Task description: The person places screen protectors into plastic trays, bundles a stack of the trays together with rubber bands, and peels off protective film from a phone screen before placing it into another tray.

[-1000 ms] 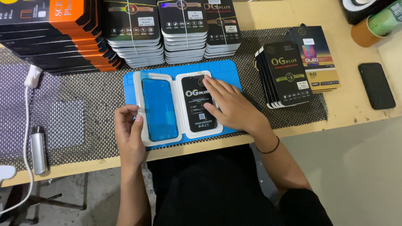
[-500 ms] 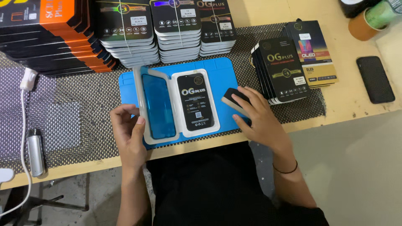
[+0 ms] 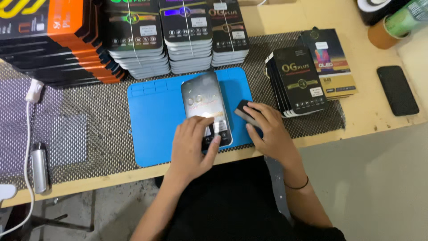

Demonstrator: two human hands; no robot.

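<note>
A flat screen-protector package [image 3: 206, 105] with a clear, glossy front lies lengthwise on the blue work mat [image 3: 154, 120], a little right of the mat's middle, its near end under the person's left hand [image 3: 195, 145]. That hand rests palm down on the package's lower part, fingers curled loosely over it and the thumb pressed against its right edge — a light hold rather than a clench. Just to the right, the right hand [image 3: 269, 134] sits on the mat's right border with its fingertips closed around a small dark block [image 3: 244, 111], which touches the mat beside the package; a thin dark band circles that wrist. The mat lies on a dark mesh anti-slip liner [image 3: 102, 111] that covers much of the pale wooden table [image 3: 370, 120]. Behind the mat stand three tidy stacks of boxed protectors [image 3: 185, 38] with black printed faces, and to their left a taller pile of orange-and-black boxes [image 3: 53, 40]. To the right of the mat a short stack of black packages [image 3: 299, 82] leans against a flat pack with a yellow lower part [image 3: 332, 67], and farther right a black phone [image 3: 397, 90] lies face up on bare wood — well apart from both hands. At the far left a white cable [image 3: 27, 134] runs down past a small silver cylinder [image 3: 39, 167].
</note>
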